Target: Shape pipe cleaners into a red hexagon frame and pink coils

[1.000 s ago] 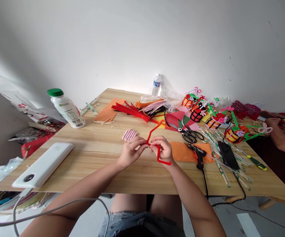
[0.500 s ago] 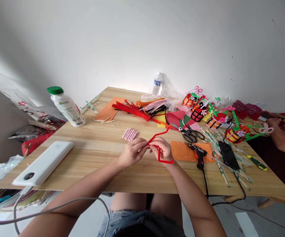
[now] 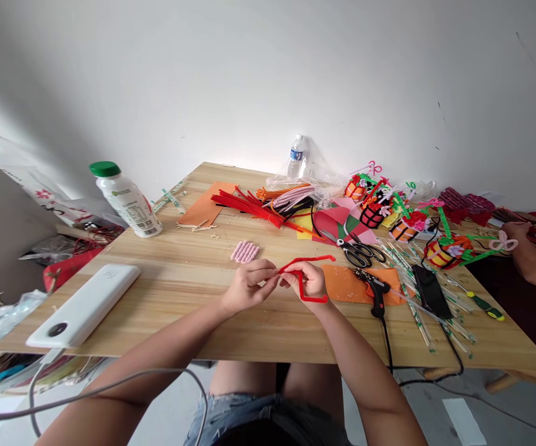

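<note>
My two hands meet over the middle of the wooden table (image 3: 166,291). Both pinch a bent red pipe cleaner (image 3: 307,259). My left hand (image 3: 248,286) grips its left bend between thumb and fingers. My right hand (image 3: 311,279) holds the part just to the right, with one red end pointing right above the hand and a lower loop curling out under it. A small pink coiled piece (image 3: 245,251) lies on the table just beyond my left hand.
A white power bank (image 3: 85,304) and a green-capped bottle (image 3: 126,199) stand left. Red pipe cleaners (image 3: 244,207), coloured paper, scissors (image 3: 358,251), a glue gun (image 3: 374,288), a phone (image 3: 428,291) and small craft baskets (image 3: 442,253) crowd the right. Another person's hand (image 3: 516,238) works at far right.
The free upper end of the red pipe cleaner has swung down from pointing up-right to lying nearly level, pointing right. Both hands stayed in place.
</note>
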`<state>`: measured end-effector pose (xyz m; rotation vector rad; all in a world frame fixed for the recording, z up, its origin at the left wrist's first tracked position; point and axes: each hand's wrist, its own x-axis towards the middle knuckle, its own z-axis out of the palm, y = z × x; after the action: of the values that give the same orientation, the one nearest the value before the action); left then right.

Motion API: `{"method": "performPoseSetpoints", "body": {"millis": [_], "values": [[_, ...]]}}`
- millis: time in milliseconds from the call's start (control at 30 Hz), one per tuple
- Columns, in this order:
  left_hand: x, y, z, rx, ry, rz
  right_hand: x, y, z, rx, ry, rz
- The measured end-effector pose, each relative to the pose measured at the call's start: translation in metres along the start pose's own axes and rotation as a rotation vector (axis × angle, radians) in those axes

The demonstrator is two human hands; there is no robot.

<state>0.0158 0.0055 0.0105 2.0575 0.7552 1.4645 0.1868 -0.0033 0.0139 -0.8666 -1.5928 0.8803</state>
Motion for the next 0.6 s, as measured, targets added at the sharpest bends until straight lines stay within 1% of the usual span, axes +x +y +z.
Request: {"method": "performPoseSetpoints", "body": {"millis": [167, 300, 367, 467, 600], "values": [[0.0001, 0.0051, -0.0006, 0.074, 0.031, 0.084, 0.0005, 0.0020, 0.0008, 0.069, 0.013, 0.034], [0.0003, 0.0059, 0.0002, 0.114, 0.067, 0.238, 0.0007, 0.0002, 0.0012, 0.102, -0.001, 0.046], [-0.0001, 0.0053, 0.0005, 0.102, 0.082, 0.279, 0.0003, -0.0016, 0.0009, 0.105, 0.001, 0.060], [-0.0004, 0.0035, 0.0005, 0.066, 0.095, 0.244, -0.0003, -0.0030, 0.0005, 0.138, 0.046, 0.071], [0.0001, 0.0017, 0.0005, 0.040, 0.124, 0.185, -0.0007, -0.0019, 0.0010, 0.154, 0.164, 0.025]]}}
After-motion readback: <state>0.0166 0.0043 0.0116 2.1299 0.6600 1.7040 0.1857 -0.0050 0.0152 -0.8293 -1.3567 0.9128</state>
